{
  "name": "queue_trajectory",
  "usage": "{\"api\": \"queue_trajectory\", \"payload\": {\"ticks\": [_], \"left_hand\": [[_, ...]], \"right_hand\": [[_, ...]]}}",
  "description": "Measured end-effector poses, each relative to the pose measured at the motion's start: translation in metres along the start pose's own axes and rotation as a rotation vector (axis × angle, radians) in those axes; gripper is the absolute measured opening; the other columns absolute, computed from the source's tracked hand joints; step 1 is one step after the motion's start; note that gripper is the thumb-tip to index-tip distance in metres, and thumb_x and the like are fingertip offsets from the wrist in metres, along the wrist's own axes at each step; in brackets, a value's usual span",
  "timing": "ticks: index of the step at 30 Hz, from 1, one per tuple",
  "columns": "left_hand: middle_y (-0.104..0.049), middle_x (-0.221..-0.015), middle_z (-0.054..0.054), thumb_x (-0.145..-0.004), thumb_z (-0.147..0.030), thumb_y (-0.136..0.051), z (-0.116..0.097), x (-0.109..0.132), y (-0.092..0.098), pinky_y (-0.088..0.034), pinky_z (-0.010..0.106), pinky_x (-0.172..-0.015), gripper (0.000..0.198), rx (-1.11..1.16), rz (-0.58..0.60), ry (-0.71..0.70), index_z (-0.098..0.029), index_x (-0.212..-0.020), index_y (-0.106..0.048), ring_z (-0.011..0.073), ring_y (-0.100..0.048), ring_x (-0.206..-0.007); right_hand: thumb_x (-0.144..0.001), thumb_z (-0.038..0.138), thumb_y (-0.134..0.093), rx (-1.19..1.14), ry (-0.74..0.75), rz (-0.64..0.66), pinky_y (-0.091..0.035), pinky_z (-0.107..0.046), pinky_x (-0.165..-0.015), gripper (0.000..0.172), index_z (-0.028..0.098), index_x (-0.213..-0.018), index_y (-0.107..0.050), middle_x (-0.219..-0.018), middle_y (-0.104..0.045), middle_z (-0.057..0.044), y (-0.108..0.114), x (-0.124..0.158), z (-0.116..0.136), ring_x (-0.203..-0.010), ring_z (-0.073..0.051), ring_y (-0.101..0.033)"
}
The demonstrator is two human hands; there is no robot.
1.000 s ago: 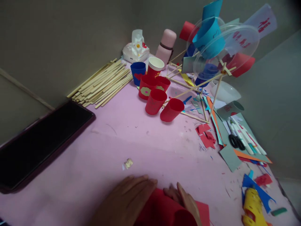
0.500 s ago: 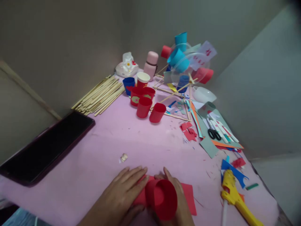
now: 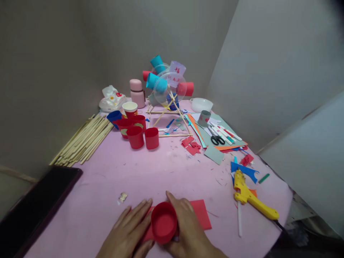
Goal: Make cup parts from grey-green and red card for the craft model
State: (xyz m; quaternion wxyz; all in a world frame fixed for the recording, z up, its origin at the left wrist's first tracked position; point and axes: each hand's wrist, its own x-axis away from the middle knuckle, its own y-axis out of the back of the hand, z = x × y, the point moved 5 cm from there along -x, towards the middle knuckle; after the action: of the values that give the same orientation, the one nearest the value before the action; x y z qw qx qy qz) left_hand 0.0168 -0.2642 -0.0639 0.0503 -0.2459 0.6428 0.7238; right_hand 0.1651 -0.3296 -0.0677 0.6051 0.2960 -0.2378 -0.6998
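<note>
A small red paper cup (image 3: 164,224) stands upright on a flat sheet of red paper (image 3: 202,215) near the table's front edge, its round opening facing up. Around its right side curl the fingers and thumb of my right hand (image 3: 186,225), gripping it against the sheet. My left hand (image 3: 130,227) lies flat with fingers stretched out over the left part of the same sheet, its fingertips close to the cup. The cup's base and part of the sheet are hidden behind the hands.
Several red cups (image 3: 135,138) stand farther back, beside a wooden-stick frame carrying a wheel of coloured cups (image 3: 157,82). A yellow glue gun (image 3: 255,204) lies at right, scissors (image 3: 218,139) beyond it. Sticks (image 3: 83,139) and a black phone-like slab (image 3: 40,211) occupy the left.
The head view has swung right and levelled, so the table contents appear farther left. The red cup, earlier tipped to the right, now stands more upright, with my right hand still around it.
</note>
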Motion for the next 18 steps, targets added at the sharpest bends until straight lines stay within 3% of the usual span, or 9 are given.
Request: {"api": "queue_trajectory", "payload": {"ticks": [4, 7, 11, 15, 18], "left_hand": [[-0.053, -0.135, 0.009, -0.087, -0.043, -0.053, 0.000, -0.004, 0.005, -0.050, 0.037, -0.090, 0.061, -0.018, 0.059, 0.003, -0.017, -0.139, -0.036, 0.0219, -0.054, -0.118], [-0.054, -0.133, 0.010, -0.087, -0.043, -0.054, -0.002, -0.007, 0.011, -0.050, 0.038, -0.091, 0.064, -0.016, 0.075, 0.028, -0.016, -0.141, -0.031, 0.0214, -0.054, -0.118], [-0.053, -0.134, 0.008, -0.086, -0.042, -0.056, -0.001, -0.004, 0.012, -0.046, 0.037, -0.095, 0.067, 0.039, 0.063, 0.096, -0.020, -0.143, -0.028, 0.0208, -0.054, -0.119], [-0.057, -0.131, 0.007, -0.083, -0.041, -0.059, 0.004, 0.005, 0.002, -0.047, 0.032, -0.095, 0.070, 0.086, -0.036, 0.097, -0.024, -0.144, -0.028, 0.0208, -0.058, -0.115], [-0.061, -0.126, 0.007, -0.083, -0.045, -0.057, 0.009, 0.010, -0.008, -0.051, 0.031, -0.090, 0.072, 0.071, -0.111, 0.039, -0.023, -0.145, -0.026, 0.0217, -0.061, -0.110]], "right_hand": [[-0.061, 0.014, -0.067, -0.049, -0.047, 0.009, -0.037, -0.057, -0.098, 0.087, 0.007, -0.140, -0.031, -0.124, -0.058, -0.020, 0.000, 0.000, 0.000, -0.110, -0.035, -0.052], [-0.066, 0.019, -0.067, -0.274, -0.082, -0.124, -0.042, -0.051, -0.095, 0.071, 0.012, -0.132, -0.044, -0.118, -0.061, -0.016, 0.011, 0.002, -0.003, -0.106, -0.031, -0.055], [-0.072, 0.022, -0.062, -0.609, -0.235, -0.295, -0.049, -0.040, -0.084, 0.043, 0.017, -0.114, -0.053, -0.107, -0.066, -0.009, 0.038, 0.001, -0.010, -0.096, -0.025, -0.062], [-0.069, 0.016, -0.064, -0.500, -0.127, -0.197, -0.046, -0.039, -0.089, 0.046, 0.018, -0.114, -0.053, -0.110, -0.065, -0.007, 0.061, -0.029, 0.013, -0.100, -0.024, -0.059], [-0.064, 0.012, -0.066, -0.421, -0.022, -0.103, -0.046, -0.037, -0.086, 0.052, 0.021, -0.114, -0.055, -0.107, -0.066, -0.004, 0.048, -0.067, 0.035, -0.097, -0.023, -0.059]]}}
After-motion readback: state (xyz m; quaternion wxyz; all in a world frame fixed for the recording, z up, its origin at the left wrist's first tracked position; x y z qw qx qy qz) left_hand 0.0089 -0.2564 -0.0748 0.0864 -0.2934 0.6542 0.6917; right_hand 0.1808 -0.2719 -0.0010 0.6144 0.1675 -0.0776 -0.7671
